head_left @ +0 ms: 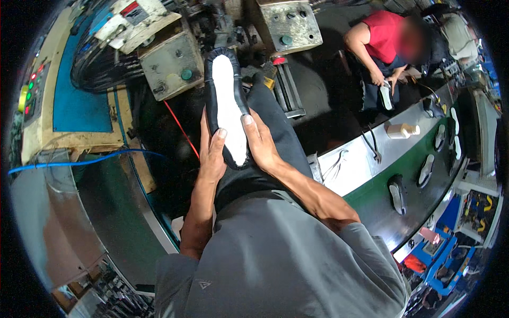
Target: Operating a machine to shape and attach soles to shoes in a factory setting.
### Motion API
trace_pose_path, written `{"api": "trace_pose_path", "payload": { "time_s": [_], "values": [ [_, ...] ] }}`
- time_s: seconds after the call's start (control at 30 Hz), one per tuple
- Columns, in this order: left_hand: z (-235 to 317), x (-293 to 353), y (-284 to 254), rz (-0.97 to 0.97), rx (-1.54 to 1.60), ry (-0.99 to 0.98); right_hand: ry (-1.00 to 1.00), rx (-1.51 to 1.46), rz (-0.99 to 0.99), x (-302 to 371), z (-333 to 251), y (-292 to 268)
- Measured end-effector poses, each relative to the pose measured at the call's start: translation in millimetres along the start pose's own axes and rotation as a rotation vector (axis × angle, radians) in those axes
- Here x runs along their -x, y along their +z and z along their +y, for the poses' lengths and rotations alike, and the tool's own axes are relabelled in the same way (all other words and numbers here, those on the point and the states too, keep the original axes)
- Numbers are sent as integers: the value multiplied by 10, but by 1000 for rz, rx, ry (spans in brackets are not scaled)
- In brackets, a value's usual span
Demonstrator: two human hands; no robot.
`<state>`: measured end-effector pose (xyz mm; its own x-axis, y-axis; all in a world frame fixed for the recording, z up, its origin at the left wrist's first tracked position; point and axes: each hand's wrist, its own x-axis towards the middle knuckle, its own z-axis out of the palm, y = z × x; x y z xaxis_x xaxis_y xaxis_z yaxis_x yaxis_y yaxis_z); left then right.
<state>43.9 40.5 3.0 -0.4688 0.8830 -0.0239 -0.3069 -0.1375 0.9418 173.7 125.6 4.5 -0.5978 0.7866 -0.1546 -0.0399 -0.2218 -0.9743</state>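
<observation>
A black shoe upper (211,95) with a white insole board on its underside is held bottom-up in front of me, its toe pointing away. My left hand (213,153) grips its left side near the heel, the thumb lying on the white sole. On the opposite side my right hand (258,140) clasps it, thumb along the white edge and fingers wrapped beneath. The black material is gathered in folds around the toe. The far end of the shoe comes close to the machine parts; whether it touches them I cannot tell.
Ahead stand machines with metal control boxes (172,66). A green conveyor (366,209) at right carries several shoes (396,194); pliers (373,146) and a bottle (400,131) lie on its metal ledge. A co-worker in red (383,37) holds another shoe. A blue hose (90,162) crosses at left.
</observation>
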Motion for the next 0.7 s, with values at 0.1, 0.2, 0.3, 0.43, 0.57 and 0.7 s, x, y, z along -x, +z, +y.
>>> {"api": "trace_pose_path", "payload": {
  "time_s": [0.1, 0.2, 0.3, 0.43, 0.57, 0.7],
  "values": [
    [151, 143, -160, 53, 176, -95, -39, 204, -111, -27, 94, 54],
    [-123, 419, -602, 231, 342, -136, 309, 225, -414, 10, -54, 136],
    [-110, 792, -858, 350, 582, -256, 352, 71, -573, 128, 87, 38],
    [-43, 1317, -1740, 808, 440, -310, 487, 50, -440, 308, 274, -173],
    [300, 1466, -3099, 1108, -382, 24, 501, 87, -378, 336, 381, -243],
    [744, 1367, -4335, 1060, -1010, 49, 429, 91, -422, 256, 309, -112]
  ]
}}
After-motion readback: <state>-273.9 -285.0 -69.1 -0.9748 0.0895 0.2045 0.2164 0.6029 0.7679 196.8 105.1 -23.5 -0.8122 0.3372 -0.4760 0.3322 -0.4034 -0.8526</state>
